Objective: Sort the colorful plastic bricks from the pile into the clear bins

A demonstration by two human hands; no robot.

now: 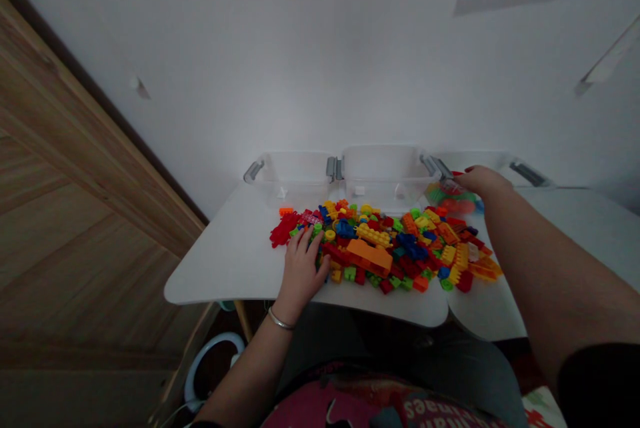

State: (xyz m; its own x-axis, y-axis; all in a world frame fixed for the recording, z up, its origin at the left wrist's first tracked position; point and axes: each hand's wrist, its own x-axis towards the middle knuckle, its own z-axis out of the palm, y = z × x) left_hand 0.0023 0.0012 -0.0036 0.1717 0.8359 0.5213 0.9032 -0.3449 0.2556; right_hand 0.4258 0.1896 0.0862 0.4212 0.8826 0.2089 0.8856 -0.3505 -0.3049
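My left hand point(303, 269) lies open on the pile of plastic blocks point(395, 245) on the table point(225, 268). They should be light and stiff: pinch their sides. My right hand point(480, 181) is at a see-through bag point(450, 196); I can't tell if it's gripping.

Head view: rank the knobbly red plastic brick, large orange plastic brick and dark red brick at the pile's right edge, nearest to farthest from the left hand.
1. Knobbly red plastic brick, beyond the left hand, pile's left end.
2. Large orange plastic brick, mid-pile, right of the hand.
3. Dark red brick, pile's right edge.
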